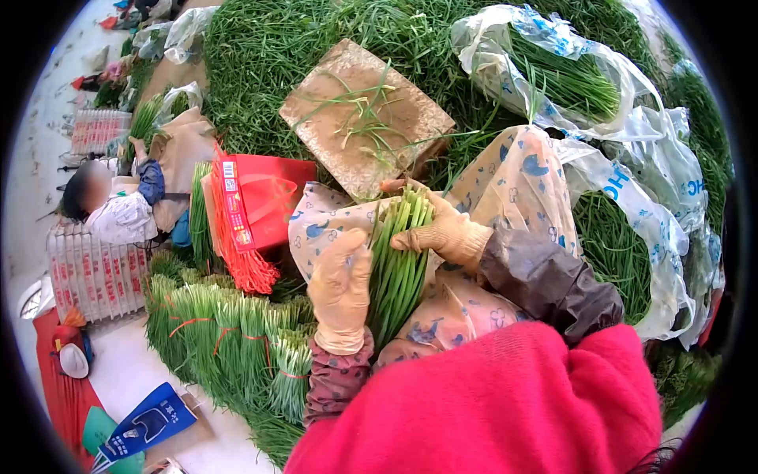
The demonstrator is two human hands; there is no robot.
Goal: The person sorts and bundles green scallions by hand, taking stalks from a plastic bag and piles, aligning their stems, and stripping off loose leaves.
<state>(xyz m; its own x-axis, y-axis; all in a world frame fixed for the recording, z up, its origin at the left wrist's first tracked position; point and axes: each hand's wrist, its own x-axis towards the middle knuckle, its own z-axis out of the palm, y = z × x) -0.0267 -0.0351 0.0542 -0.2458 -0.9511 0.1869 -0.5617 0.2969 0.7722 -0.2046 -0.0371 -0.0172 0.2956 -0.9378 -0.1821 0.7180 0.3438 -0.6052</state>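
Wears a fuzzy hot-pink sweater [474, 403], a glossy dark-brown right sleeve [553, 280], a dark-spotted maroon left sleeve [338, 379], tan gloves [341, 288] with snug cuffs [475, 243] and, over the legs, a translucent cream apron [525, 174] printed with blue shapes.

A bunch of green stems [401, 265] slants between the gloved hands [341, 288] [446, 231].

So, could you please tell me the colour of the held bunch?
The bunch is green, shown in the head view.
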